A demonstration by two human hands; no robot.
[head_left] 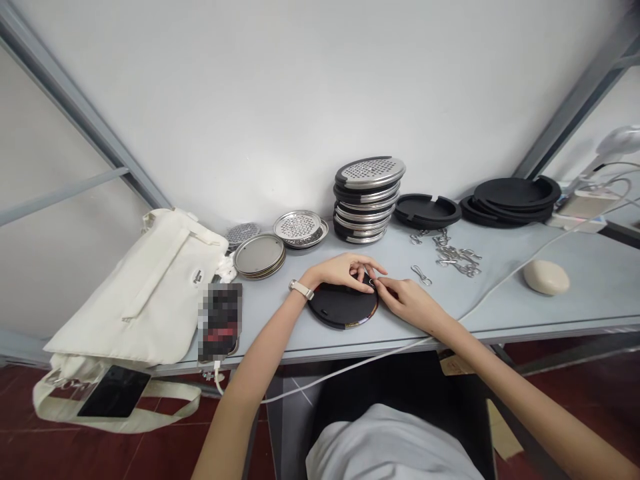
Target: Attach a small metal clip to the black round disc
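Observation:
A black round disc [345, 308] with a shiny rim lies flat near the table's front edge. My left hand [345, 272], with a pale-strapped watch on its wrist, reaches over the disc's far side, fingers curled towards its right edge. At that edge my right hand [407, 301] pinches with thumb and forefinger. A small metal ring [371, 282] shows between the two hands' fingertips; the rest of that piece is hidden. Just to the right lies a loose metal spring hook [421, 275], and behind it a pile of similar hooks [457, 259].
A tall stack of perforated metal discs in black holders [369, 200] stands at the back. Black round holders [515, 200] lie right; metal plates [259, 255] lie left. A white bag [135, 287], phone [220, 320], white case [546, 277] and cable [493, 290] are around.

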